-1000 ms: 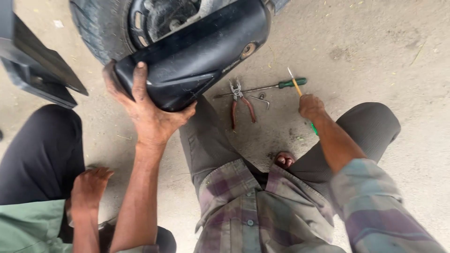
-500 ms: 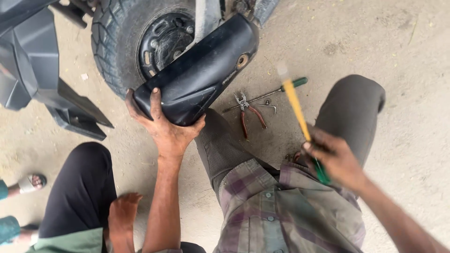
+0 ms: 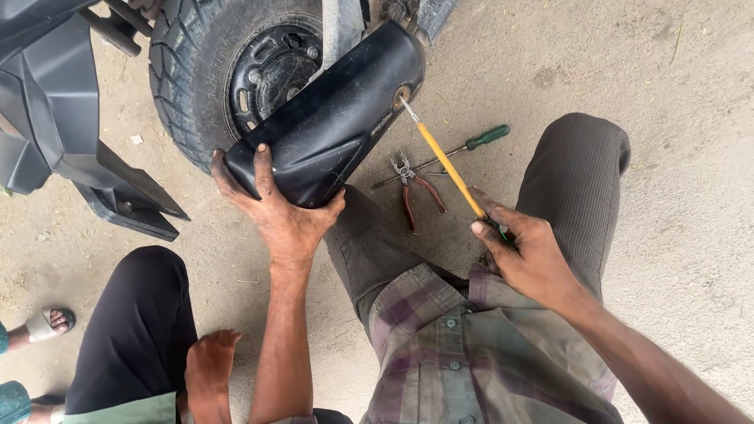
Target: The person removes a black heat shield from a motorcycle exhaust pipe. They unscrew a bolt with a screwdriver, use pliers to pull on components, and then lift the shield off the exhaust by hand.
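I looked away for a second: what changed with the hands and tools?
The right hand lifted the yellow screwdriver off the floor and set its tip at the black cover. The left hand still grips the cover's lower end; pliers and green-handled screwdriver stayed put.

Red-handled pliers [image 3: 415,191] and a green-handled screwdriver [image 3: 471,146] lie touching on the concrete floor [image 3: 675,118]. A tyre [image 3: 184,86] stands beside a black body panel [image 3: 59,118].

Yellow screwdriver [image 3: 444,161] tip now at black cover's [image 3: 330,126] screw hole.

Head camera — looking down, close
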